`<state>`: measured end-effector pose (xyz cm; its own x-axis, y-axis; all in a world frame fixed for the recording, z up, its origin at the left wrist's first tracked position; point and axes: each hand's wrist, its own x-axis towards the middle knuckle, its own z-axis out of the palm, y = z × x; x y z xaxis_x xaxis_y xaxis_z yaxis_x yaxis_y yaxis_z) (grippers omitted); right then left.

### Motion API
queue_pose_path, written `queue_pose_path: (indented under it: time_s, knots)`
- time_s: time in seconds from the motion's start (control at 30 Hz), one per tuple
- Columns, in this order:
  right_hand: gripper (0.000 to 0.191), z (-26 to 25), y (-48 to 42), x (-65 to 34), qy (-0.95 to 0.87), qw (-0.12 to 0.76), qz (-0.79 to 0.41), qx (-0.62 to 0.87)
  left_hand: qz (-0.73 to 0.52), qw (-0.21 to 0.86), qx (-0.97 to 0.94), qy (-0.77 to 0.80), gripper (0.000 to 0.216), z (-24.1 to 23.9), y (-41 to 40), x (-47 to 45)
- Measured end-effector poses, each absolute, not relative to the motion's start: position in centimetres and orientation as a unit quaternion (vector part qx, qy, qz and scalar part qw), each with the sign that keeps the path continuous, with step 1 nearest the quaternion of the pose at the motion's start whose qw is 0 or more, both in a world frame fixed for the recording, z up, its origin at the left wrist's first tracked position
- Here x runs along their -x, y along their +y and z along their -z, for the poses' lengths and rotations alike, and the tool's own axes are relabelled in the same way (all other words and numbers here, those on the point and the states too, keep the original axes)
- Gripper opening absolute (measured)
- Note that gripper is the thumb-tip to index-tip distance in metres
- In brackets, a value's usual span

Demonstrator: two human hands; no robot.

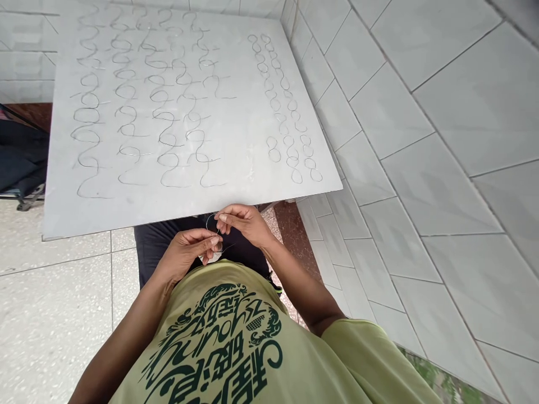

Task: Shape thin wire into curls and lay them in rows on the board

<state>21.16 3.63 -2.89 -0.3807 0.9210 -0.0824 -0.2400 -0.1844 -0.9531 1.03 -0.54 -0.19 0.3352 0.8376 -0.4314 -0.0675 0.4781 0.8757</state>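
Note:
A thin dark wire [209, 223] curves up between my two hands, just below the near edge of a white board [236, 140]. My left hand [189, 252] is closed in a pinch on the wire and also seems to hold a small white piece. My right hand [244, 220] pinches the same wire from the right. The board lies flat in front of me and carries several rows of bent wire loops [160, 112], with smaller figure-eight loops [286, 112] on its right side. I wear a yellow-green printed shirt [236, 348] and dark trousers.
A white tiled wall [442, 140] runs along the right. Speckled floor tiles [54, 314] lie to the left. A dark object on a frame [21, 163] stands at the far left behind the board.

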Motion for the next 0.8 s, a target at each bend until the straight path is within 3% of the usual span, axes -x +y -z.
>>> queue_pose_path:
  time_s: [0.27, 0.43, 0.57, 0.7, 0.8]
  knots:
    - [0.022, 2.6, 3.2, -20.3, -0.532, 0.444, -0.575, 0.434, -0.389, 0.666, -0.391, 0.503, 0.034, 0.5, -0.2, -1.4]
    - [0.018, 1.6, 2.5, -20.2, -0.625, 0.405, -0.469, 0.475, -0.456, 0.630, -0.351, 0.522, 0.025, 0.8, 0.1, -1.6]
    - [0.025, 1.3, 1.0, -19.4, -0.644, 0.373, -0.423, 0.517, -0.494, 0.608, -0.325, 0.530, 0.024, 1.1, 0.4, -1.8]
    - [0.009, 1.9, -0.5, -18.4, -0.723, 0.343, -0.321, 0.507, -0.505, 0.583, -0.336, 0.541, 0.025, 1.2, 0.5, -1.9]
    - [0.014, 2.3, -0.9, -18.1, -0.753, 0.324, -0.281, 0.499, -0.497, 0.533, -0.378, 0.571, 0.025, 1.1, 0.4, -1.7]
